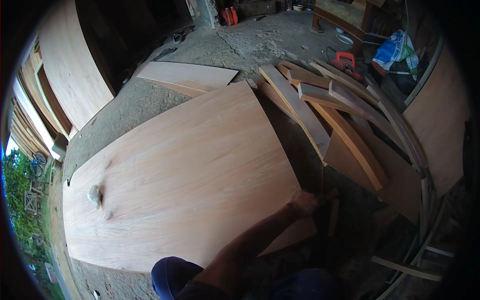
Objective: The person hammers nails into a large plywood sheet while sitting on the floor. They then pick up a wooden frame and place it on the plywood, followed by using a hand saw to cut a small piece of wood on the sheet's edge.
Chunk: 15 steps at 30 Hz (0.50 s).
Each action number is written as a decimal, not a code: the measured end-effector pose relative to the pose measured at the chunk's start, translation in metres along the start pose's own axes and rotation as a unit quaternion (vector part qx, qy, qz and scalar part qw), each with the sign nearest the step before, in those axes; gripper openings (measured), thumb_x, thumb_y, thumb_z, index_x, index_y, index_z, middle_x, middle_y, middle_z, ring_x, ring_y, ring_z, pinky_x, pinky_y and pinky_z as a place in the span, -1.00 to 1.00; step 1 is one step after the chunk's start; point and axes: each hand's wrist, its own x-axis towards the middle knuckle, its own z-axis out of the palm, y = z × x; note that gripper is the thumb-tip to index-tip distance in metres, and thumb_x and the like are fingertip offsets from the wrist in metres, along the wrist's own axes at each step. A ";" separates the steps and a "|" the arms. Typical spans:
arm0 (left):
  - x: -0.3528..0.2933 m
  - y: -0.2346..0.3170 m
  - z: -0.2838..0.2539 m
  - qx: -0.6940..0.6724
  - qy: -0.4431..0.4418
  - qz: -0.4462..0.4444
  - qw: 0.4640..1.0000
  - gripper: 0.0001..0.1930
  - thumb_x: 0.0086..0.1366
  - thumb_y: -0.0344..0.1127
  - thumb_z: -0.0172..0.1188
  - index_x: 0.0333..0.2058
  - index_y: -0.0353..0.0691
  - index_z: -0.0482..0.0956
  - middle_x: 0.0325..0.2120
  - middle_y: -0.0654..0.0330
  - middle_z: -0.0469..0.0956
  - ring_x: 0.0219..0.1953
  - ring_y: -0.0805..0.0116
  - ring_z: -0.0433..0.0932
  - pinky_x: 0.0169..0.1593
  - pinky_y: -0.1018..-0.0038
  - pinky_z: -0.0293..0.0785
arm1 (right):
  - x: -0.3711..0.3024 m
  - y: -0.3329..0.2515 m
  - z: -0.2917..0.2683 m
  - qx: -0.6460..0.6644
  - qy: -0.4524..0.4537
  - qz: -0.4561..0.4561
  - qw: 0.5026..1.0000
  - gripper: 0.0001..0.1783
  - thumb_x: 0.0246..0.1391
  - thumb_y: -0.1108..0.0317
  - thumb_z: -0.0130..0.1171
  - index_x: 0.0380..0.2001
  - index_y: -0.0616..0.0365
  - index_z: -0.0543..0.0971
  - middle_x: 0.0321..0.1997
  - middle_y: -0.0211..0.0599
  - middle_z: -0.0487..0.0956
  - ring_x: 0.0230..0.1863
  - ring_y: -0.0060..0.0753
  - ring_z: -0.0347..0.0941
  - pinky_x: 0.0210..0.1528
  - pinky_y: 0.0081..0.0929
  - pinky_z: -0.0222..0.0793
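Observation:
A large sheet of pale plywood point(200, 165) lies flat in front of me. My left hand point(304, 203) is at its right edge, close to the near corner, with the forearm reaching across from the lower edge. Shadow hides the fingers, so their grip does not show. Just right of the hand is a dark shape that I cannot make out. My right hand does not show. On the sheet's left part sits a small clear plastic bundle point(94, 196), with darker marks in the wood around it.
Planks point(295, 110) are piled to the right, beside a brown panel point(385, 175). A thin board point(190, 75) lies beyond the sheet. Behind the pile are a red power tool point(345, 62) and a blue-white sack point(396, 52). A tall panel point(75, 60) leans at the left.

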 end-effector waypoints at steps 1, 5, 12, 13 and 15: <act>0.029 0.032 -0.029 -0.027 -0.036 -0.007 0.999 -0.63 0.39 -0.18 0.03 0.09 -0.14 0.54 -0.36 0.05 0.63 -0.39 0.06 0.61 -0.29 0.13 0.55 | -0.014 0.010 -0.006 -0.029 -0.004 0.031 0.999 -0.58 0.28 0.38 0.14 0.17 0.27 0.50 0.07 -0.01 0.58 0.05 0.02 0.54 0.04 -0.22 0.51; 0.049 0.053 -0.087 -0.057 -0.032 -0.051 0.997 -0.57 0.40 -0.16 0.01 0.17 -0.16 0.46 -0.21 -0.01 0.62 -0.20 -0.08 0.59 -0.07 0.06 0.52 | -0.052 0.001 -0.001 -0.026 -0.018 0.080 0.996 -0.57 0.27 0.39 0.13 0.19 0.27 0.49 0.09 -0.01 0.57 0.08 -0.01 0.53 0.06 -0.23 0.49; 0.031 0.025 -0.089 -0.033 0.085 -0.021 0.996 -0.54 0.37 -0.24 0.12 0.21 -0.21 0.43 0.00 -0.05 0.57 0.07 -0.18 0.45 0.19 0.02 0.33 | -0.137 -0.006 -0.026 -0.059 -0.084 0.183 0.978 -0.54 0.27 0.42 0.12 0.22 0.29 0.46 0.13 -0.02 0.56 0.13 -0.07 0.51 0.09 -0.26 0.47; 0.026 0.012 -0.099 -0.009 0.096 -0.022 0.995 -0.51 0.36 -0.24 0.14 0.23 -0.21 0.42 0.03 -0.03 0.56 0.07 -0.16 0.45 0.21 0.03 0.30 | -0.143 -0.003 -0.031 -0.059 -0.095 0.200 0.973 -0.53 0.26 0.42 0.12 0.22 0.29 0.46 0.14 -0.02 0.56 0.13 -0.08 0.51 0.10 -0.27 0.47; 0.018 -0.001 -0.144 0.014 0.078 -0.057 0.995 -0.49 0.35 -0.27 0.13 0.26 -0.17 0.40 0.03 -0.01 0.56 0.11 -0.09 0.45 0.22 0.03 0.30 | -0.144 0.003 -0.046 -0.061 -0.121 0.237 0.962 -0.52 0.26 0.43 0.12 0.23 0.30 0.45 0.15 -0.02 0.55 0.15 -0.09 0.50 0.11 -0.27 0.46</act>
